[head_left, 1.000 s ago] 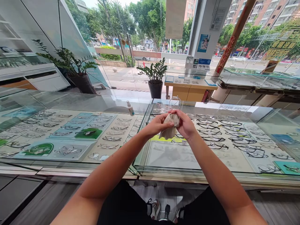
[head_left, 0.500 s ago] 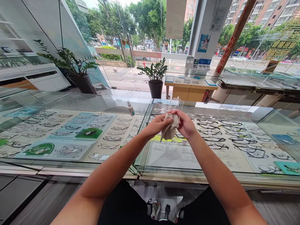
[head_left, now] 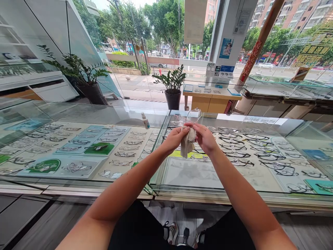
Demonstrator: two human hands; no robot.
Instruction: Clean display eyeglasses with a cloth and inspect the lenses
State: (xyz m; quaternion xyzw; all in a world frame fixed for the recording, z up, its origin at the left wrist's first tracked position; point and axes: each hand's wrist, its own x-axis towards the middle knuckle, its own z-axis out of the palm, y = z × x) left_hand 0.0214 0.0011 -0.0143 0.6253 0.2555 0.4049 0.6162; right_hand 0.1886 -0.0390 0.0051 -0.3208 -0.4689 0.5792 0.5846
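Both my hands meet above the glass display counter (head_left: pixel 197 173). My left hand (head_left: pixel 174 138) pinches a beige cleaning cloth (head_left: pixel 186 146) that hangs down between the hands. My right hand (head_left: pixel 205 138) is closed on a pair of clear-framed glasses (head_left: pixel 194 114), whose lens sticks up above my fingers. The cloth is wrapped over part of the glasses, and most of the frame is hidden by my fingers.
A small spray bottle (head_left: pixel 145 120) stands on the counter to the left of my hands. Several rows of spectacles (head_left: pixel 249 146) lie under the glass. Potted plants (head_left: pixel 172 86) and a yellow desk (head_left: pixel 212 97) stand behind the counter, by the shop window.
The cloth has slipped from a bunched spread into a narrower hanging fold. My hands have risen slightly and the lens shows higher above my fingers.
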